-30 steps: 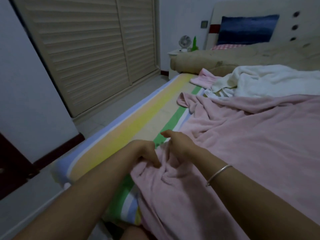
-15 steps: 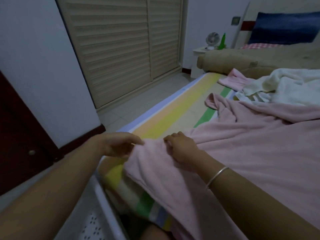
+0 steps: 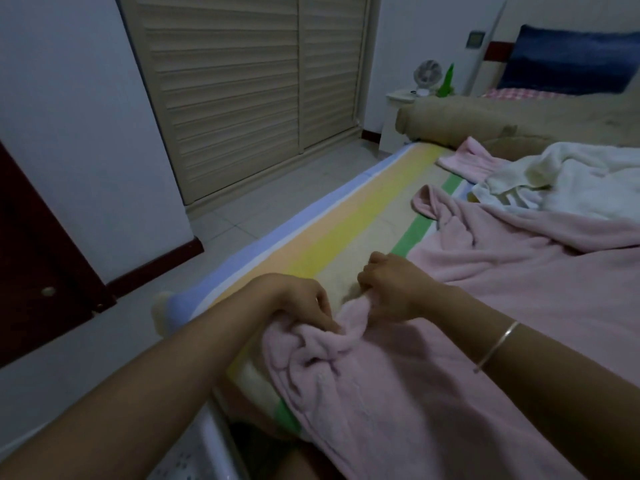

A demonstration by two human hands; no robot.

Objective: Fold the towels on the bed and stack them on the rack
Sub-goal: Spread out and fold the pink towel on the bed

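On the right of the view, the bed (image 3: 346, 230) is seen, its striped sheet bare along the near edge. Most of it is covered by the big pink towel (image 3: 502, 323), spread unfolded. Its long axis is judged to run away from the person toward the headboard, and the bulk lies to the right of both hands. Beyond it a crumpled white towel (image 3: 571, 181) is heaped, touching the pink one's far side.

Now the corner: the near-left edge of the pink towel is bunched at the bed's edge and gripped there by both hands. The left hand (image 3: 298, 299) is curled over the gathered cloth, a fold pinched by its fingers (image 3: 322, 306). The right hand (image 3: 394, 289), just beside it and a little farther up the edge, is closed round the hem, knuckles up. Little cloth is left between the two, and it lies slack. A spreading apart along that edge is judged necessary before any fold can be made. No rack can be made out.
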